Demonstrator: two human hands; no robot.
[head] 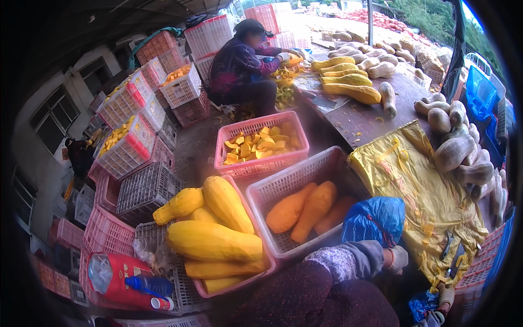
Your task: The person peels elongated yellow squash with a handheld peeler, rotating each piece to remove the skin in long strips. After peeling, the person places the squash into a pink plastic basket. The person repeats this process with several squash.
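My left hand [397,260], in a pale glove, is beside a blue plastic bag [374,220], at the end of a grey and floral sleeve; its fingers are mostly hidden. At the lower right, my gloved right hand [445,295] is at the edge of a yellow sheet [416,196] over the table; whether it grips something there is unclear. Near it on the sheet lie a dark-handled tool [448,244], a knife [457,258] and peel scraps. A grey-pink crate [259,196] holds peeled orange squashes [314,210]. Yellow peeled squashes [214,241] fill the pink crate beside it.
A pink crate [261,166] of cut squash pieces stands ahead. Beyond it a co-worker [245,69] sits handling a squash. Unpeeled squashes [453,151] line the table's right side. Stacked crates [147,192], a red bag [118,278] and a blue bottle [151,285] are at left.
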